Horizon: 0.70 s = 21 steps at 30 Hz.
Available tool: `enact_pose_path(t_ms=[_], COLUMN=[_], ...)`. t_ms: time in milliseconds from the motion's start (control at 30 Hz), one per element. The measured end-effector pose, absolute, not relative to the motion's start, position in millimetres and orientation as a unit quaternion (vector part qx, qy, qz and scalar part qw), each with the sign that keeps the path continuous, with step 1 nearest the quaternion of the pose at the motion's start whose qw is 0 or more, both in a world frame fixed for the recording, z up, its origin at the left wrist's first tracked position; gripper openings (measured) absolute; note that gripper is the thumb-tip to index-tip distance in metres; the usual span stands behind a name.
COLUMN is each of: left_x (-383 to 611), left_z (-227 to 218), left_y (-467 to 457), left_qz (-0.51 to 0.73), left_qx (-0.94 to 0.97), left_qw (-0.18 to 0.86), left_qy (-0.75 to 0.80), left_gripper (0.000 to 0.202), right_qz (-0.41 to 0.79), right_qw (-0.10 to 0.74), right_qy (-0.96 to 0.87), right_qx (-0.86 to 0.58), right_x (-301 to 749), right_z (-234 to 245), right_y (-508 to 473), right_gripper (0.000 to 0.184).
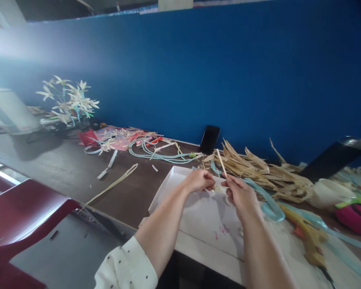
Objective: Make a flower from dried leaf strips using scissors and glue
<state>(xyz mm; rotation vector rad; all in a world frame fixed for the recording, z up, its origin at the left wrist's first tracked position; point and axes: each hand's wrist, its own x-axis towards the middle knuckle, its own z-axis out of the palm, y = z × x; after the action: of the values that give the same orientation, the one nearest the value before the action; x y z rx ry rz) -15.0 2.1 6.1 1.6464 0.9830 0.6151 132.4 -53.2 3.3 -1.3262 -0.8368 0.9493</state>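
Above a shallow white cardboard tray, my right hand is closed around a thin pale stick, which points up and away. Just left of it, my left hand has its fingers pinched together, palm side down. Something small and pale shows near its fingertips, too blurred to name. Pink handwritten marks stand on the tray's floor. Dried corn husks lie in a heap directly behind my right hand. To the right of my right forearm lies a yellow glue gun.
A phone leans against the blue partition. On the right are a black flask, white cup and pink pouch. White handmade flowers stand left, with pale-blue cords mid-table. A red chair is at left.
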Motion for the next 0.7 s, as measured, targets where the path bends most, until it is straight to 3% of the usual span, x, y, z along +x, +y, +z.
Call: enact_pose_path(t_ms=[200, 433, 700], left_x=[-13.6, -11.8, -8.4], left_z=[9.7, 9.7, 2.1], left_y=[0.7, 0.6, 2.7], left_qz=[0.345, 0.352, 0.334], left_qx=[0.635, 0.653, 0.689], left_qw=[0.573, 0.559, 0.541], left_qy=[0.388, 0.370, 0.349], left_gripper=[0.018, 0.034, 0.037], right_qz=[0.433, 0.436, 0.297], right_qw=[0.554, 0.517, 0.501], right_qy=[-0.393, -0.439, -0.487], right_qx=[-0.592, -0.591, -0.651], right_x=[131.0, 130.8, 135.8], right_z=[0.4, 3.4, -0.9], right_y=[-52.0, -54.6, -54.5], right_gripper=[0.046, 0.051, 0.052])
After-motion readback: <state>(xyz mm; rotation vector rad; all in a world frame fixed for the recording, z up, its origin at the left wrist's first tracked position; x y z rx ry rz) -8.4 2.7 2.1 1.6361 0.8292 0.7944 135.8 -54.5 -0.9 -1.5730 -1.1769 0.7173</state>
